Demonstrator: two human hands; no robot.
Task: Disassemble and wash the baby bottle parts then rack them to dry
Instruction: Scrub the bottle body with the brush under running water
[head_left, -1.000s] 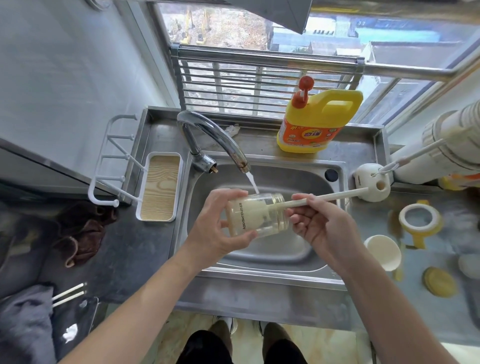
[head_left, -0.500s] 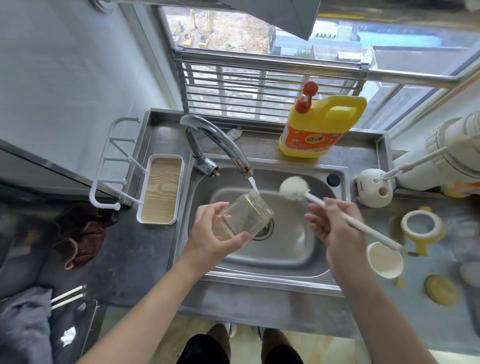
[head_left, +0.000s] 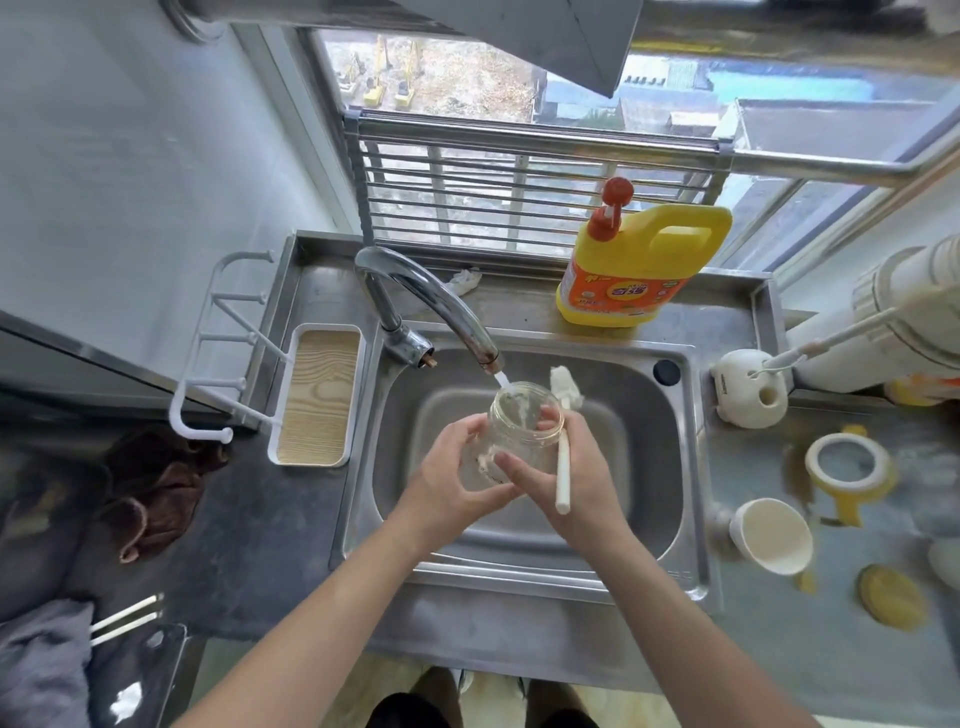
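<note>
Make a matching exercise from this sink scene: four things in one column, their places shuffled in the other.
Things
1 bottle
2 brush
3 soap jug
4 brown cloth

Places
A on the counter left of the sink
B under the tap's stream
C on the ledge behind the sink
D in the right hand

Pairs: 1-B, 2-D, 3-C, 4-A

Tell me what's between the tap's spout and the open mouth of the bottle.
Only a short stream of water, falling from the tap spout into the glass bottle; nothing else. The head view shows it.
</note>
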